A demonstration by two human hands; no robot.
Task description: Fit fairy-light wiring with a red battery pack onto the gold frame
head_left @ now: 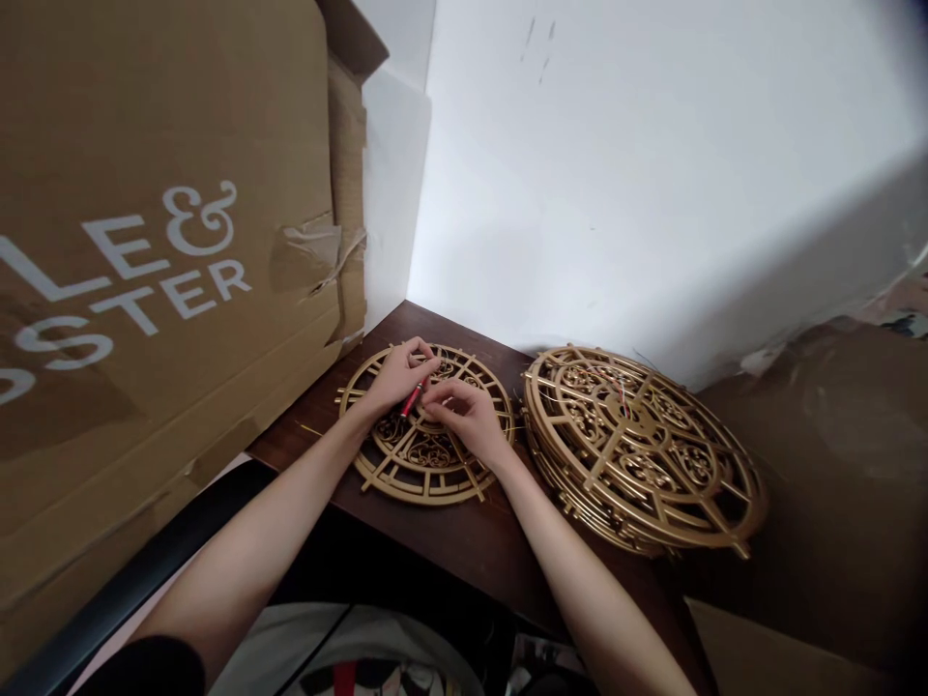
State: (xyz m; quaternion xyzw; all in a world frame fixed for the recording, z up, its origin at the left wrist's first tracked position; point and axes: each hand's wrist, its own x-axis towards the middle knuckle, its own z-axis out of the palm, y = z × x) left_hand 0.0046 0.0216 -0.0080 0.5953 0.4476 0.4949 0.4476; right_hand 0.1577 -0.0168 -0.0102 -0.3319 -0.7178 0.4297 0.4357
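A round gold openwork frame with scrolled inserts lies flat on the dark wooden table. Over its upper left part is my left hand, its fingers bent together around a slim red tool that points down toward the frame's middle. Close by on the right, my right hand hovers over the frame's centre with thumb and forefinger pinched. Whatever lies between those fingertips is too small to make out.
Several similar gold frames are stacked on the right, with thin wires on top. A large cardboard box stands at the left. Behind the table rises a white wall. A brown box is at the far right.
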